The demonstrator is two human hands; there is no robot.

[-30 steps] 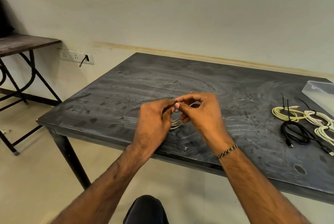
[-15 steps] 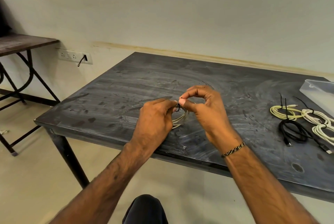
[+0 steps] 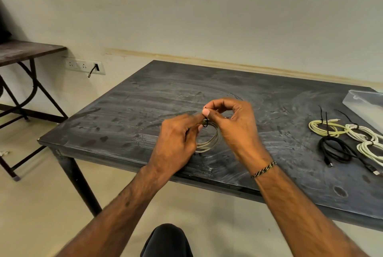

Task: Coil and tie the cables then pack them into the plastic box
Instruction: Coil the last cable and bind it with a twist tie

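A pale coiled cable (image 3: 209, 142) hangs between my hands above the dark table (image 3: 165, 95). My left hand (image 3: 176, 142) grips the coil at its top. My right hand (image 3: 234, 124) pinches a thin black tie (image 3: 205, 123) that wraps the coil, thumb and forefinger closed on its end. At the right lie a yellow-green tied coil (image 3: 325, 128), two white tied coils (image 3: 360, 134), and a black cable (image 3: 335, 150). The clear plastic box (image 3: 364, 105) sits at the far right edge.
A second small table (image 3: 24, 51) stands at the left against the wall. A wall socket strip (image 3: 83, 64) with a plug is beside it. My knee (image 3: 165, 240) shows below the table's front edge.
My right hand has lifted slightly, pulling the black tie's end upward. More of the coil now shows below my hands. The left hand holds its place.
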